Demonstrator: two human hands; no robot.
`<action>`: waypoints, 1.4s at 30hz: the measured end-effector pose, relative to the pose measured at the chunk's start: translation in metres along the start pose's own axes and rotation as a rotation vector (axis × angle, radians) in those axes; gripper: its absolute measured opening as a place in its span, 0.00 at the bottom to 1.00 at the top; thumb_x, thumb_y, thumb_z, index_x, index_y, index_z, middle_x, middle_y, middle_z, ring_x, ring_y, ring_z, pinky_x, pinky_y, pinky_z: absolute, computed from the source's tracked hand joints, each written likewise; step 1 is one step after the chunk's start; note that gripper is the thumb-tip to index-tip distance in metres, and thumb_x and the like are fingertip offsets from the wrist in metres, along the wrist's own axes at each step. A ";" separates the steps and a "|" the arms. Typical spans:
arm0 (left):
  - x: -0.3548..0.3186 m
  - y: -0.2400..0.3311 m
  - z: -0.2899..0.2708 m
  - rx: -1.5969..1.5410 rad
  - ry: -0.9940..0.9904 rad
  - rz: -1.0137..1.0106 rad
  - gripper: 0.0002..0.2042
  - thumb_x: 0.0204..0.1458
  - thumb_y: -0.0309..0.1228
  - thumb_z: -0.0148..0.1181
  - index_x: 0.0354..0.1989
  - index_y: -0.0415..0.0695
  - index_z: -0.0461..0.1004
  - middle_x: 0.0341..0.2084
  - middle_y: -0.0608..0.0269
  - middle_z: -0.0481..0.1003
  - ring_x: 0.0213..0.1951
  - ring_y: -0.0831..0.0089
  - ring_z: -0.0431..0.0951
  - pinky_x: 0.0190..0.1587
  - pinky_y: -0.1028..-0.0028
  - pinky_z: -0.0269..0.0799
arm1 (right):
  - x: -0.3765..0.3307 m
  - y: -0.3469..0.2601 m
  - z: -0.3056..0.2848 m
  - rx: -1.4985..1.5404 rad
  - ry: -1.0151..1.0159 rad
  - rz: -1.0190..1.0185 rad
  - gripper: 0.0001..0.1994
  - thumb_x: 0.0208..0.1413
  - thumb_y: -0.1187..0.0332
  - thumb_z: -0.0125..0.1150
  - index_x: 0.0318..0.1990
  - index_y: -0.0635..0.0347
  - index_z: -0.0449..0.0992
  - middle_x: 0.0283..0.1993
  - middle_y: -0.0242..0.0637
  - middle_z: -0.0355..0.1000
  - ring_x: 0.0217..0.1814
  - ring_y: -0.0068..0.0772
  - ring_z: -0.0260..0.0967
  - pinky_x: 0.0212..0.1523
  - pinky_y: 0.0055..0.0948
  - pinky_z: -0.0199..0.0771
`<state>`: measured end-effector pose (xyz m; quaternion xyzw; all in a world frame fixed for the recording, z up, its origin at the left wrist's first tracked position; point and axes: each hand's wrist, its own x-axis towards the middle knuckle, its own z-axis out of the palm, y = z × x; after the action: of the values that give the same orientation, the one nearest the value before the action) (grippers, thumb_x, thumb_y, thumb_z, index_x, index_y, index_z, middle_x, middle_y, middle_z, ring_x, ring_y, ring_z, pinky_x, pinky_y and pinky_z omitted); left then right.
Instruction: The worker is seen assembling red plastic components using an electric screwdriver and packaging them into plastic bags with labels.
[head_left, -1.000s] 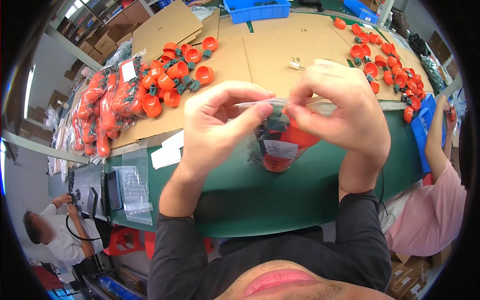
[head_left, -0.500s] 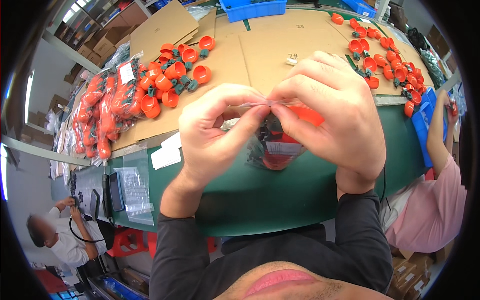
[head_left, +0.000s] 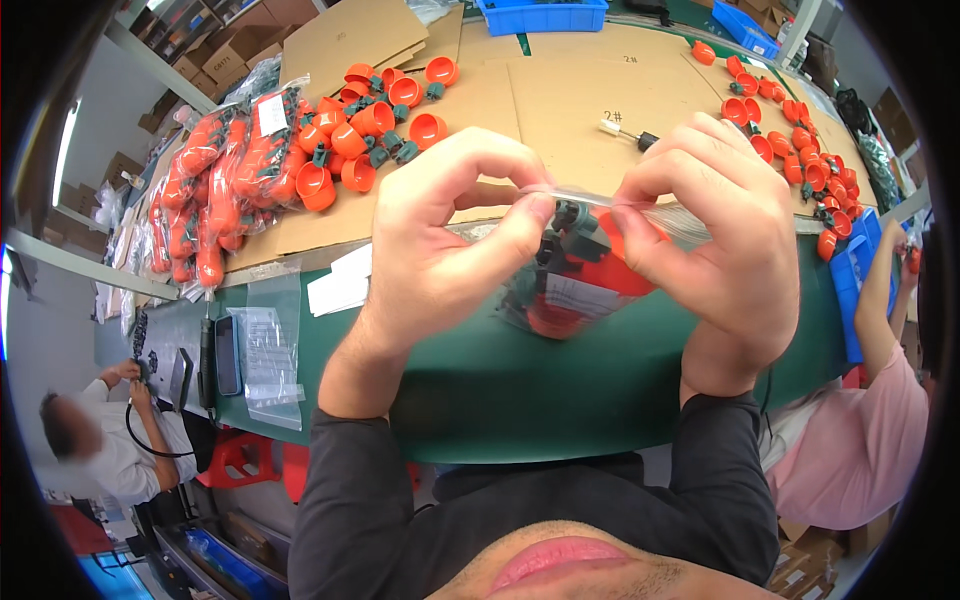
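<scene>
Between my hands hangs a clear plastic bag (head_left: pixel 590 290) holding orange cups with dark green fittings and a white paper slip. My left hand (head_left: pixel 450 215) pinches the bag's top edge at its left end, thumb against the index finger. On the right, my right hand (head_left: pixel 705 220) grips the same edge between thumb and fingers, a little apart from the left. The bag's lower part is just above or resting on the green table (head_left: pixel 480 400); I cannot tell which.
Loose orange cups (head_left: pixel 375 120) and filled bags (head_left: pixel 215 190) lie on cardboard at left, more cups (head_left: pixel 800 140) at right. White slips (head_left: pixel 340 285), a phone (head_left: pixel 229 355), a flat clear bag (head_left: pixel 272 370) and a blue bin (head_left: pixel 850 270) are nearby. People sit on both sides.
My hands have moved apart along the bag's top edge, the right one shifting rightward. More of the bag's contents shows between them. The whole view has shifted slightly.
</scene>
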<state>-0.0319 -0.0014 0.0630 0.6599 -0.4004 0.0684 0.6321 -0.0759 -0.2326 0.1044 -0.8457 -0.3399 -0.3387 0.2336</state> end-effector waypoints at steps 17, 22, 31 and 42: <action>-0.001 0.004 -0.007 0.135 -0.042 0.058 0.06 0.50 0.17 0.70 0.36 0.35 0.82 0.35 0.58 0.82 0.38 0.72 0.83 0.43 0.73 0.79 | 0.004 -0.005 0.018 0.018 -0.002 -0.085 0.09 0.37 0.78 0.69 0.28 0.58 0.75 0.26 0.33 0.71 0.30 0.38 0.68 0.35 0.35 0.67; 0.003 -0.002 -0.014 0.155 -0.057 0.103 0.06 0.49 0.18 0.70 0.35 0.36 0.82 0.32 0.60 0.82 0.37 0.73 0.83 0.42 0.74 0.79 | 0.004 -0.003 0.009 0.015 -0.055 0.015 0.10 0.35 0.78 0.69 0.29 0.59 0.77 0.25 0.33 0.70 0.29 0.38 0.67 0.32 0.34 0.67; 0.004 0.003 -0.016 0.176 -0.078 0.166 0.05 0.50 0.19 0.71 0.34 0.36 0.81 0.31 0.61 0.81 0.35 0.72 0.82 0.40 0.73 0.78 | 0.002 -0.004 0.015 0.004 -0.019 -0.025 0.10 0.35 0.77 0.70 0.28 0.58 0.77 0.24 0.34 0.70 0.30 0.40 0.68 0.33 0.34 0.68; -0.008 0.022 -0.025 0.784 -0.003 0.317 0.08 0.48 0.33 0.72 0.34 0.45 0.81 0.31 0.63 0.79 0.35 0.61 0.80 0.38 0.66 0.76 | 0.008 -0.022 0.024 0.009 -0.017 0.004 0.11 0.33 0.82 0.69 0.28 0.61 0.78 0.25 0.36 0.70 0.29 0.38 0.67 0.31 0.33 0.67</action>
<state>-0.0407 0.0271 0.0801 0.7807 -0.4417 0.3109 0.3143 -0.0776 -0.1995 0.0983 -0.8480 -0.3417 -0.3296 0.2355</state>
